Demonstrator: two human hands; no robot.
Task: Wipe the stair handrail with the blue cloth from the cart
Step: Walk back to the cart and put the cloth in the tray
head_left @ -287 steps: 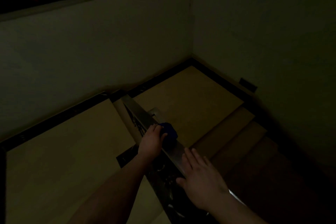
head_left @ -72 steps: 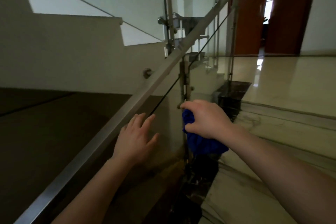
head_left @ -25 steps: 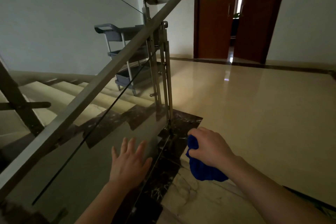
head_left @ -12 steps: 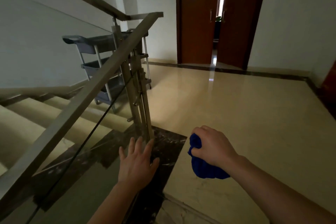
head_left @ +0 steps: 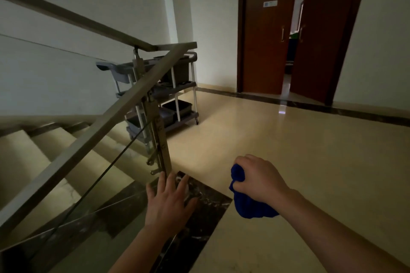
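The blue cloth [head_left: 246,204] hangs bunched from my right hand [head_left: 257,178], which is closed around its top, low over the landing floor right of the railing. The metal stair handrail [head_left: 93,135] slopes up from the lower left to a corner at the top post [head_left: 155,117], with a glass panel beneath it. My left hand [head_left: 169,199] is flat with fingers spread, near the foot of that post. The grey cart [head_left: 175,93] stands behind the post against the white wall.
Steps [head_left: 28,157] rise on the far side of the glass at the left. A second handrail [head_left: 73,17] runs up along the left. Brown double doors [head_left: 295,29], one ajar, lie across the glossy beige landing floor [head_left: 299,150]. Dark marble borders the stair edge.
The view has swung left and forward onto the landing; the cart and post are nearer. My right hand still holds the cloth away from the rail, my left stays spread by the post's foot.
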